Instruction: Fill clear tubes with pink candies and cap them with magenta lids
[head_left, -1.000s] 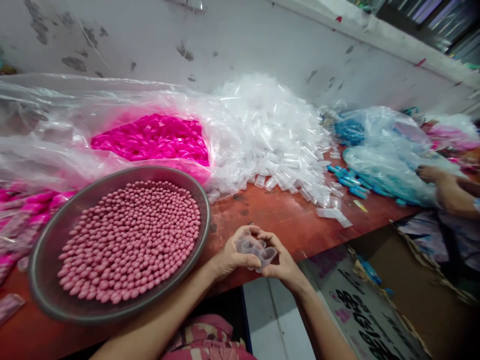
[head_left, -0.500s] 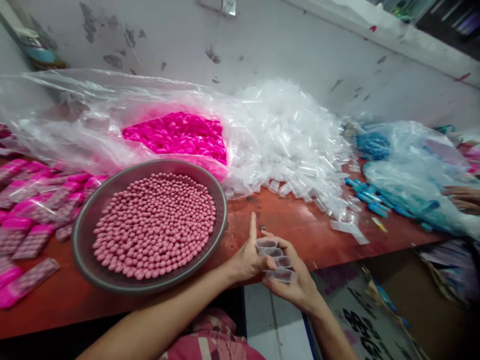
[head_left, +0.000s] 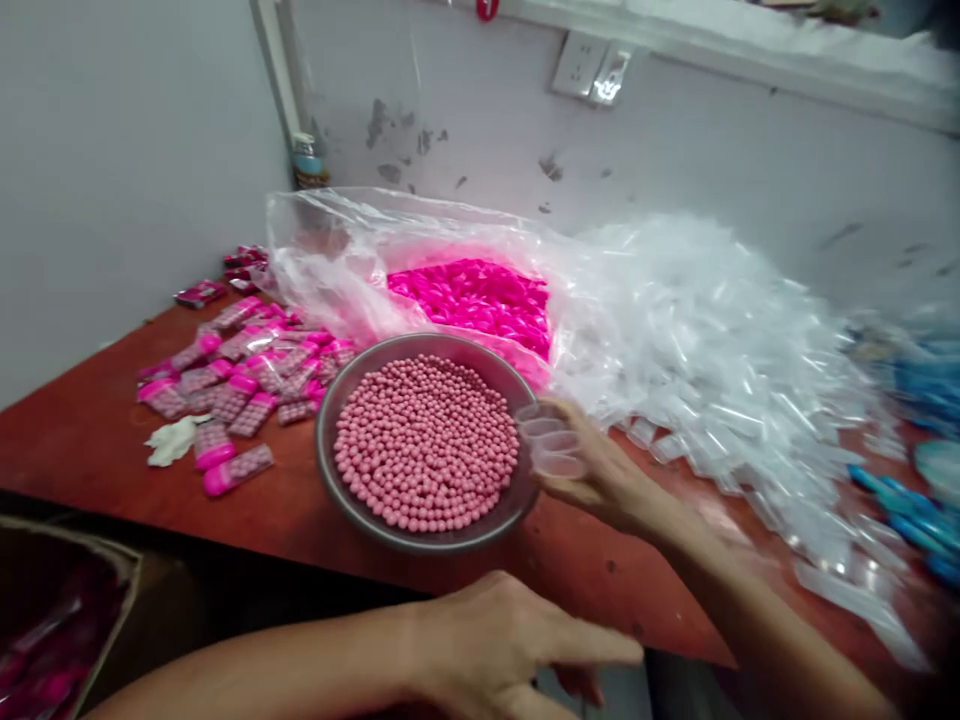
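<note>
My right hand (head_left: 600, 465) grips several clear plastic tubes (head_left: 555, 445), their open mouths facing the bowl. It is at the right rim of a dark metal bowl (head_left: 330, 480). Small round pink balls (head_left: 427, 440) fill much of the bowl. Near the table's front edge, below the bowl, is my left hand (head_left: 502, 640). Its index finger points to the right, the other fingers hang lower, and I see nothing in it.
Filled tubes with pink caps (head_left: 255, 375) lie left of the bowl. Behind it, a plastic bag (head_left: 330, 270) holds bright pink caps (head_left: 480, 300). Clear tubes (head_left: 712, 340) are heaped at the right, beside blue pieces (head_left: 907, 510). A box (head_left: 135, 590) stands lower left.
The view has turned left. My right hand has carried the clear tubes to the bowl's right rim. My left hand has come away from the tubes, down toward the table's front edge.
</note>
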